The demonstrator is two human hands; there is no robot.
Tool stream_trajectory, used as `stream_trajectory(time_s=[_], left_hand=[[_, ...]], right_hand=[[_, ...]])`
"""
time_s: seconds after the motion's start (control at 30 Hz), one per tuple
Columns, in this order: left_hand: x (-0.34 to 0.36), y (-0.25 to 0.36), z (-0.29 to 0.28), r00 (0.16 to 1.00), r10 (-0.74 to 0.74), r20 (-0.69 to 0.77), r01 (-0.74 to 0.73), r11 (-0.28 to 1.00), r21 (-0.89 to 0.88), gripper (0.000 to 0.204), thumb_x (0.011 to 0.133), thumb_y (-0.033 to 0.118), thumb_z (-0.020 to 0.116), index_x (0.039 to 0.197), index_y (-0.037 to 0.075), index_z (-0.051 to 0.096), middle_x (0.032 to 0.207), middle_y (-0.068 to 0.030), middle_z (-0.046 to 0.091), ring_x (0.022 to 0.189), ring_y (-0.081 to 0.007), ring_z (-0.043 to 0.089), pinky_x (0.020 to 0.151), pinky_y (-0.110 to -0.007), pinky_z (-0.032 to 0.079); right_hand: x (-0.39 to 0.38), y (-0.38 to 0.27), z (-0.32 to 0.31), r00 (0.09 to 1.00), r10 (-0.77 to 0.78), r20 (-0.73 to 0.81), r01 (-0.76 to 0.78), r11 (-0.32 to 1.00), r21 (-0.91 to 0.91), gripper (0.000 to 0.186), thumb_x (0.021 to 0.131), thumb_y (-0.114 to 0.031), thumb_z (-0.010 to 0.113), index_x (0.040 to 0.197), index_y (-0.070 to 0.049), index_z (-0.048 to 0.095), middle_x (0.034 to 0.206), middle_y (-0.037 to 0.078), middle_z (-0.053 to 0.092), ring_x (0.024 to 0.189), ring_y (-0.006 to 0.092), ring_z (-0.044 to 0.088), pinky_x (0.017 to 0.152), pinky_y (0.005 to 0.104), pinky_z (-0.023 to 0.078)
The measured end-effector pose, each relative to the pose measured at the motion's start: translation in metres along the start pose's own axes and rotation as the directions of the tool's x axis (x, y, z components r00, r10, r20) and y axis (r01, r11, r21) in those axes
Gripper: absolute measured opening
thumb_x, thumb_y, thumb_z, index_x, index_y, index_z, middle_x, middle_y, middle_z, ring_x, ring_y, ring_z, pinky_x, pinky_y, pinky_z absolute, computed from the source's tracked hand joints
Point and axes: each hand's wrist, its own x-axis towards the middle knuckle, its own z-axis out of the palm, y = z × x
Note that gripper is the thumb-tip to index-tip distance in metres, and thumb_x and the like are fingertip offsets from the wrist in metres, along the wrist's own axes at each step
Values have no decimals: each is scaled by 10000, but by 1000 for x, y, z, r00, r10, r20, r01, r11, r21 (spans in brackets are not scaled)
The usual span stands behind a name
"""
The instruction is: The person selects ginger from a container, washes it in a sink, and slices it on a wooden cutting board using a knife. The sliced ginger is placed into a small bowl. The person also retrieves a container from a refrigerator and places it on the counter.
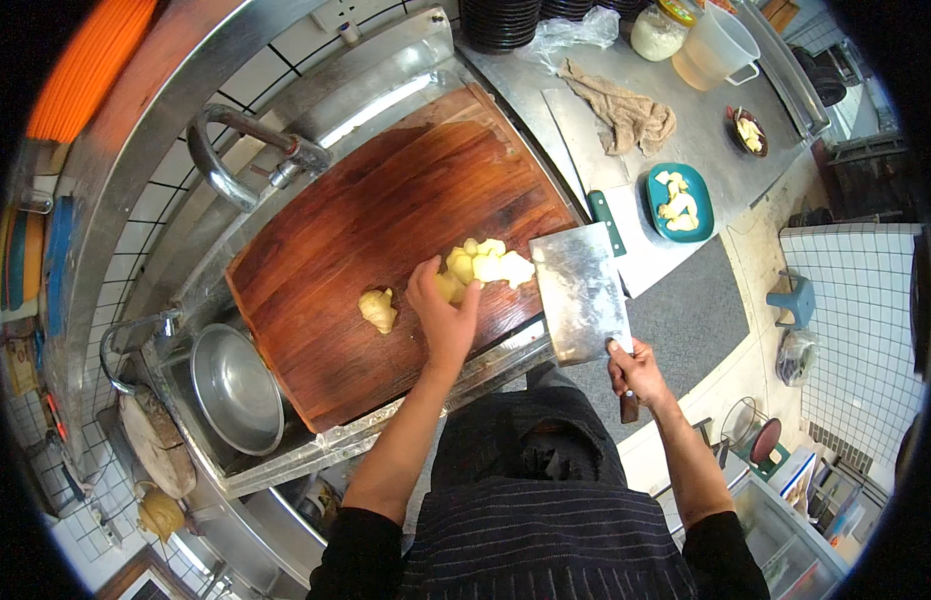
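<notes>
Left fingers [422, 282] against pale ginger pieces [489, 264]

A tan cloth [638, 122] lies on the steel counter [708, 128] near a lidded jar [654, 38].

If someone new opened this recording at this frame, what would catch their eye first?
Probably the broad cleaver, its pale blade standing out near the right end of the big reddish-brown board, with its handle in the right hand. Next come the pale yellow pieces on the board, at the fingers of the left hand. The bright orange stack at the upper left also draws the eye.
</notes>
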Motion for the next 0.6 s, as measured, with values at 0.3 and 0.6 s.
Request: stream_trajectory(time_s=[0.3, 0.6], left_hand=[[4, 20, 24, 983, 170, 74, -182, 965, 188, 620, 695, 218, 762, 1238, 67, 501, 1305, -163, 405, 1212, -360, 351, 1028, -493, 280], [4, 5, 24, 973, 229, 38, -231, 970, 75, 495, 703, 190, 741, 1151, 72, 567, 1285, -153, 425, 1189, -377, 363, 1010, -506, 292]], right_hand=[[13, 0, 7, 998, 19, 64, -23, 998, 56, 288, 951, -279, 547, 747, -85, 486, 512, 6, 467, 376, 87, 415, 367, 251, 365], [35, -2, 47, 964, 78, 255, -47, 991, -128, 277, 939, -296, 559, 807, -58, 510, 530, -5, 464, 418, 78, 452, 384, 249, 400]])
